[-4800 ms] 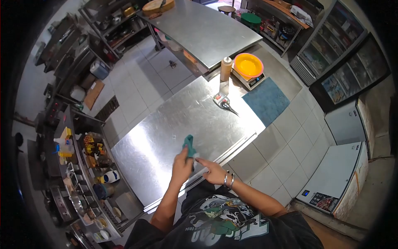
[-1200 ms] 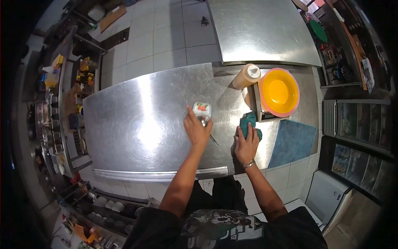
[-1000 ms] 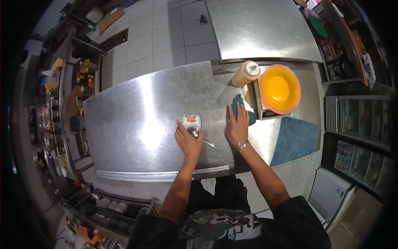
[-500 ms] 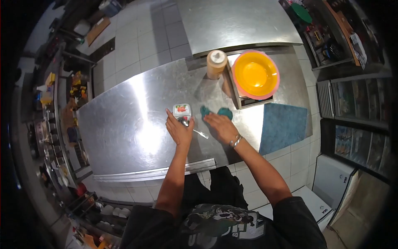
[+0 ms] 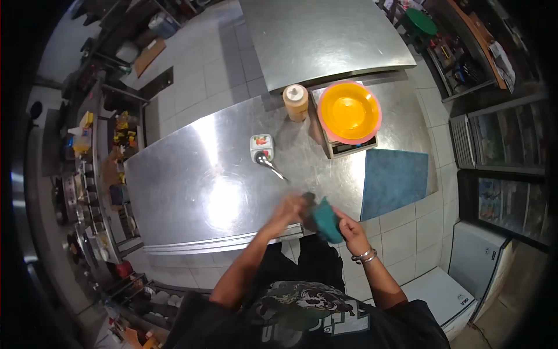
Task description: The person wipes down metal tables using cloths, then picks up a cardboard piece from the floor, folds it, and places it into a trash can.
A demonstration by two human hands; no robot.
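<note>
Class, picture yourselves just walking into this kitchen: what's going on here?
A person at a metal table holds a green cloth in the right hand. The left hand is blurred nearby; its grip is unclear. On the table, a spoon rests on a small dish, a bottle stands upright, and a yellow bowl sits on a scale.

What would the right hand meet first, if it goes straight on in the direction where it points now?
First the green cloth, which the right hand touches with its fingers. Past it, the way over the steel table seems free for a stretch, though depth is unclear.
</note>
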